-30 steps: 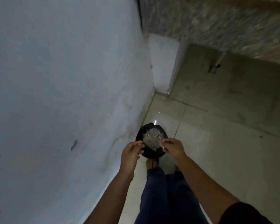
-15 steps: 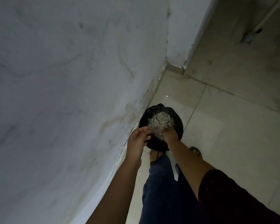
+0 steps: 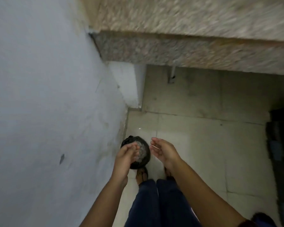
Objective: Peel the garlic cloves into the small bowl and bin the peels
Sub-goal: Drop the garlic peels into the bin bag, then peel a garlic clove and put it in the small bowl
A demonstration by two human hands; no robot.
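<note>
Both hands have come up off the bin since half a second ago. The right hand point(image 3: 163, 150), which then reached down into the bin's mouth among the peels, now hangs beside it to the right, palm turned up, fingers loosely cupped and holding nothing. A thin pale sliver shows at its palm, too small to name. The left hand point(image 3: 125, 155), whose fingertips were bunched at the rim, now has its fingers straight and released, spread over the near left part of the opening and hiding some of it.

Under them the black-lined bin point(image 3: 147, 158) stands on the floor point(image 3: 203, 153), just beside the white wall point(image 3: 47, 95), with a pale heap of peels point(image 3: 142, 152) lying inside. A sandalled foot point(image 3: 142, 175) is just behind the bin, below blue trousers point(image 3: 154, 202). The view has tilted upward too: a speckled stone counter point(image 3: 187, 51), blurred, now fills the top, and something dark point(image 3: 279, 136) sits at the right edge.
</note>
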